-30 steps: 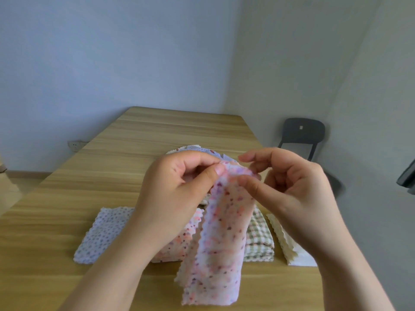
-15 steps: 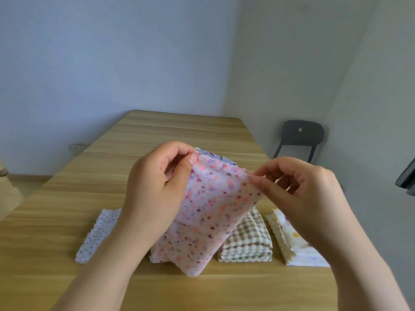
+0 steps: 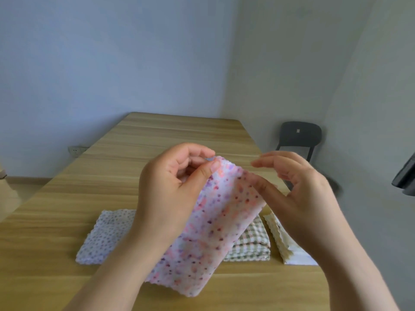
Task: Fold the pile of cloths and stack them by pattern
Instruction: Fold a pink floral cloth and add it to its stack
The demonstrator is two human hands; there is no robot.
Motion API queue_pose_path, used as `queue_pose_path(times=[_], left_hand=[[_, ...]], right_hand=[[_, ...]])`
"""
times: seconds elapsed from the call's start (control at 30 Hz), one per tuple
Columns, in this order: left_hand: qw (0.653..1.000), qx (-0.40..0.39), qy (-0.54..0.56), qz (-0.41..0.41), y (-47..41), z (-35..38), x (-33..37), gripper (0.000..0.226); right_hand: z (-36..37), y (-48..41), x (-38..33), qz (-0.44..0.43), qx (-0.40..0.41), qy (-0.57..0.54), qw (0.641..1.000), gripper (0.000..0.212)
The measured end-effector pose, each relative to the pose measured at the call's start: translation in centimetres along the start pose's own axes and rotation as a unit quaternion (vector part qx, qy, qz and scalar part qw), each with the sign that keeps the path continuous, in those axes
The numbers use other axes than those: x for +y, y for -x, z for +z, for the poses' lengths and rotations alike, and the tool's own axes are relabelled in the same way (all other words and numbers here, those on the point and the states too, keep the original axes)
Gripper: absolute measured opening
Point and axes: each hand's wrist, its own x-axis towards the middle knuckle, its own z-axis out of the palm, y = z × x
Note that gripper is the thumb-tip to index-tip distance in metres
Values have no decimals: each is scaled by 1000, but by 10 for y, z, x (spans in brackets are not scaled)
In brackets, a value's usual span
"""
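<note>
I hold a pink cloth (image 3: pixel 220 223) with small red and purple flowers up above the table (image 3: pixel 157 135); it hangs folded down toward the front edge. My left hand (image 3: pixel 170 189) pinches its top left corner between thumb and forefinger. At the top right corner, my right hand (image 3: pixel 296 189) has its thumb against the cloth while its forefinger is lifted clear; this hand is blurred. Behind the cloth on the table lie a white cloth with purple dots (image 3: pixel 105 236), a folded green-checked stack (image 3: pixel 251 245) and a folded cream and white cloth (image 3: pixel 283 243).
The wooden table runs away to the far wall. A dark chair (image 3: pixel 298 138) stands beyond its right edge, and a dark object (image 3: pixel 406 176) shows at the right border. A wall socket (image 3: pixel 76 150) sits low on the left wall.
The hands have drawn apart and spread the pink cloth's top edge wide. My right forefinger has lifted off the corner that it pinched half a second ago.
</note>
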Motion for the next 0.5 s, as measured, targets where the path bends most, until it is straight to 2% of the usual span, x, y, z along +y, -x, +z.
queue_pose_path(times=[0.07,0.2,0.37,0.5], left_hand=[[1000,-6,7,1,1,4,-1,14],[1000,-22,-2,13,4,11,0,18],[1000,-24,16,-10,8,10,-5,22],[996,-61,22,-57,17,2,-22,14]], right_hand=[[3,0,-7,-13,-21,-33,999,23],[12,-3,-14,-34,-47,-67,996,22],[14,-6,-12,-15,-25,-111,993,5],[11,-12,-11,-33,0,-83,996,5]])
